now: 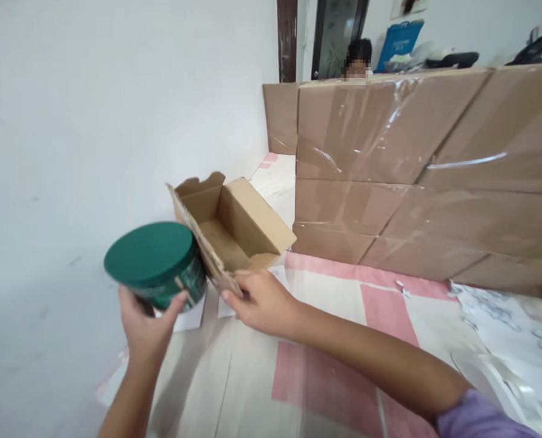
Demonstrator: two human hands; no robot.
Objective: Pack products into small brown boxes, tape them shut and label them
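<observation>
A round green tub [149, 255] with a darker green lid is gripped from below and the near side by my left hand [149, 322], thumb on its printed wall. To its right is an open cardboard box [257, 216], tilted, its inside showing bare cardboard. My right hand [261, 304] pinches the near edge of the box's left flap, fingers closed round it. The tub's right side is up against that flap or very close; I cannot tell if they touch.
Stacked taped cardboard boxes [353, 134] form a low wall at the right, with a person's head [358, 58] behind it. A white wall [92, 121] rises on the left. White paper sheets [191, 316] lie beneath the tub, and a clear plastic bag [512, 340] lies at the right.
</observation>
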